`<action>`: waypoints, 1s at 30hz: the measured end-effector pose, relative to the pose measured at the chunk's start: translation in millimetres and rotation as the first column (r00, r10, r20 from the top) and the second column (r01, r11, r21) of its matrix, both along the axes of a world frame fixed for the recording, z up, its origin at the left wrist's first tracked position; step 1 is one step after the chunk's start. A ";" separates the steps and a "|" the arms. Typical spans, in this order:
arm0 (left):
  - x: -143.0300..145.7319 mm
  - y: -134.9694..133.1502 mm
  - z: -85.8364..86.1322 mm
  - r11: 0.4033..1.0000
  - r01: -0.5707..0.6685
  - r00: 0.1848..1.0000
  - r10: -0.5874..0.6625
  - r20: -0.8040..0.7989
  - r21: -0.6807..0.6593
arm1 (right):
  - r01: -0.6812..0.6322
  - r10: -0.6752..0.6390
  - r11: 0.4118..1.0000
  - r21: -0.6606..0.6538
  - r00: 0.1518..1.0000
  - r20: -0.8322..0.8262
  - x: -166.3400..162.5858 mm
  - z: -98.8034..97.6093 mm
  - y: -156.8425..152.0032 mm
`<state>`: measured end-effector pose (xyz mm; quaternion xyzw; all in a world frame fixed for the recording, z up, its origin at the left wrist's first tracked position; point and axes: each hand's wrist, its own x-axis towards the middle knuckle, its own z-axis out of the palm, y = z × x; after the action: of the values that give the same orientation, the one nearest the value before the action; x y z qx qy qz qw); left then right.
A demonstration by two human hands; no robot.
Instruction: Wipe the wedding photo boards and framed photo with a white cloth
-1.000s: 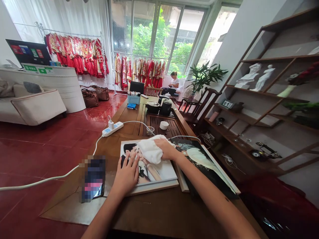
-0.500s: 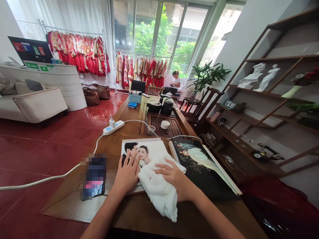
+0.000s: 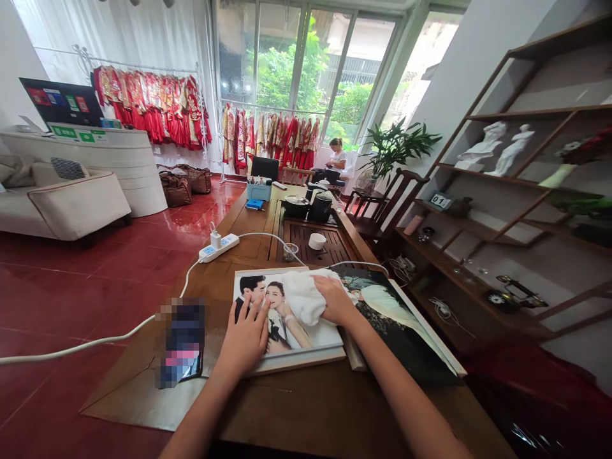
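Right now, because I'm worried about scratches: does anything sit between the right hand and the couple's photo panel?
Yes, the white cloth: it is bunched under the right hand, over the upper right of the photo panel. The left hand lies on the panel's left side, nothing visible between.

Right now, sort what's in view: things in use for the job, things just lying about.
In use:
- white cloth, in the right hand
- couple's photo panel, under the left hand

Apparently just lying about:
- phone
- power strip
- white cup
- blue pen holder
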<state>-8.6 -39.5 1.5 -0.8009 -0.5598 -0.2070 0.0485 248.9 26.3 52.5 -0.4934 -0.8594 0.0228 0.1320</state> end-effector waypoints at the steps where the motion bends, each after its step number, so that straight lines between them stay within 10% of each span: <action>1: -0.1 -0.1 0.1 1.000 0.000 1.000 0.000 0.001 -0.001 | 0.007 -0.007 1.000 0.000 1.000 -0.007 0.1 -0.6 -1.1; 17: 0.4 1.1 -1.0 1.000 -0.005 1.000 0.006 0.004 -0.025 | -0.013 0.015 0.998 -0.063 0.999 0.031 11.1 -2.7 -122.1; 30: 0.3 0.4 -1.0 1.000 0.001 1.000 -0.001 0.002 -0.004 | 0.018 -0.018 1.000 -0.022 1.000 0.016 -3.8 4.0 -9.8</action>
<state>-8.3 -39.1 0.5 -0.8010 -0.5600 -0.2067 0.0463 245.1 16.5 56.5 -0.5027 -0.8557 0.0274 0.1198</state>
